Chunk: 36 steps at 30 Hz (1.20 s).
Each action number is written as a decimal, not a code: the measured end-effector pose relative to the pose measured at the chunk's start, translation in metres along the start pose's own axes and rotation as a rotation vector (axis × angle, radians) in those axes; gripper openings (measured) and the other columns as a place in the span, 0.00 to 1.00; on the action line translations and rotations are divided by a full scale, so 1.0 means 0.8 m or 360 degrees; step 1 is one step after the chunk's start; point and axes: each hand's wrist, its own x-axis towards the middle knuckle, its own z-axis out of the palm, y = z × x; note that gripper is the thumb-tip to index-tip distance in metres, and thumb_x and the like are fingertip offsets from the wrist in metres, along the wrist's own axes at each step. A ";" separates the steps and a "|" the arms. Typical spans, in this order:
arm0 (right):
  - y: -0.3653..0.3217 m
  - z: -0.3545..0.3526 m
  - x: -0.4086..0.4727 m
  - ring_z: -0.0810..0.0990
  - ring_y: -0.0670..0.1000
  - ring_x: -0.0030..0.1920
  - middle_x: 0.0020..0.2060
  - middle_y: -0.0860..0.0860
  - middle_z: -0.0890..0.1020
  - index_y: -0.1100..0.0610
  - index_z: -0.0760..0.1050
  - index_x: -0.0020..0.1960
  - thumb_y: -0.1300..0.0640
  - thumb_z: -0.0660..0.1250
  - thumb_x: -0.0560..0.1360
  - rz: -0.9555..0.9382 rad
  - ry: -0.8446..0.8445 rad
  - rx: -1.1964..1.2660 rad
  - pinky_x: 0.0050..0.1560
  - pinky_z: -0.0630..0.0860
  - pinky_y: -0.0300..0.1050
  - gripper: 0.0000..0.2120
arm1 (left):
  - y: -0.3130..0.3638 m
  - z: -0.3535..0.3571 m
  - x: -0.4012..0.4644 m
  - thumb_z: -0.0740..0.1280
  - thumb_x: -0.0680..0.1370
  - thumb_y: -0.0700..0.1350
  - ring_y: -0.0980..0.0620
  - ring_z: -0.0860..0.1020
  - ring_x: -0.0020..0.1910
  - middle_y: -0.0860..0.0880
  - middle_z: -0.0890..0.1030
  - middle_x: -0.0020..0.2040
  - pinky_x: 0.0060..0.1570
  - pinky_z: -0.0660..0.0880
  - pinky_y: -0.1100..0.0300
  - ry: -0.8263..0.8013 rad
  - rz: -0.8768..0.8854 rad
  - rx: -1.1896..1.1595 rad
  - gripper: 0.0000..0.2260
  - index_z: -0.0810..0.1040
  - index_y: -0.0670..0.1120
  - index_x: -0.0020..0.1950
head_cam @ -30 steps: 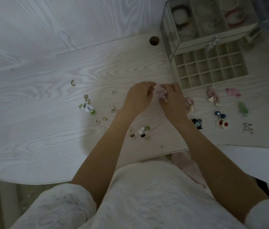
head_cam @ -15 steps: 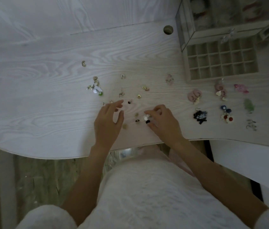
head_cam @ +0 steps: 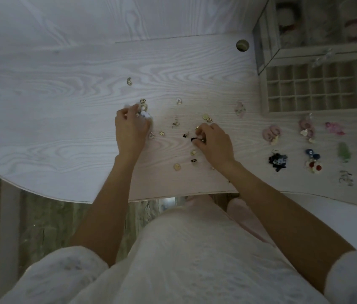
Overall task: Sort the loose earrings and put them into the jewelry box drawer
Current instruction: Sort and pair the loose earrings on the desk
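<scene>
Left of the empty drawer (head_cam: 311, 88), on the surface (head_cam: 63, 128), left hand (head_cam: 130, 130) fingers pinch a white earring (head_cam: 144, 114); right hand (head_cam: 216, 142) fingers pinch small dark studs (head_cam: 193, 139).

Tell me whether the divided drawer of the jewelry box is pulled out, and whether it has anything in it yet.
Pulled out: the drawer lies on the desk before the jewelry box, and its visible compartments look empty.

Pale wood-grain bench (head_cam: 63, 110) with a round cable hole (head_cam: 242, 45) near the back edge, and a worn, dim floor (head_cam: 48, 224) showing below its curved front.
</scene>
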 end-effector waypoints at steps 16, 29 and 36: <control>0.008 -0.014 0.001 0.76 0.49 0.42 0.43 0.51 0.75 0.58 0.75 0.45 0.63 0.66 0.73 -0.0007 0.0144 0.0212 0.47 0.75 0.47 0.02 | -0.003 -0.016 -0.034 0.68 0.75 0.46 0.52 0.76 0.53 0.52 0.78 0.54 0.52 0.74 0.55 0.0194 0.0020 -0.0509 0.05 0.76 0.46 0.48; 0.023 -0.055 -0.023 0.82 0.58 0.48 0.45 0.63 0.81 0.55 0.68 0.41 0.66 0.63 0.75 0.0341 0.0392 0.1577 0.50 0.80 0.49 0.09 | 0.103 0.017 -0.093 0.66 0.76 0.40 0.58 0.78 0.38 0.55 0.79 0.41 0.40 0.76 0.65 -0.0439 0.0152 -0.0755 0.03 0.75 0.46 0.49; 0.088 -0.067 -0.067 0.80 0.55 0.36 0.37 0.56 0.80 0.58 0.69 0.46 0.60 0.62 0.77 0.0376 0.0555 0.0491 0.40 0.79 0.56 0.02 | 0.164 0.086 -0.109 0.63 0.77 0.40 0.50 0.78 0.45 0.47 0.81 0.48 0.41 0.70 0.61 -0.0623 0.0641 -0.0196 0.07 0.75 0.45 0.54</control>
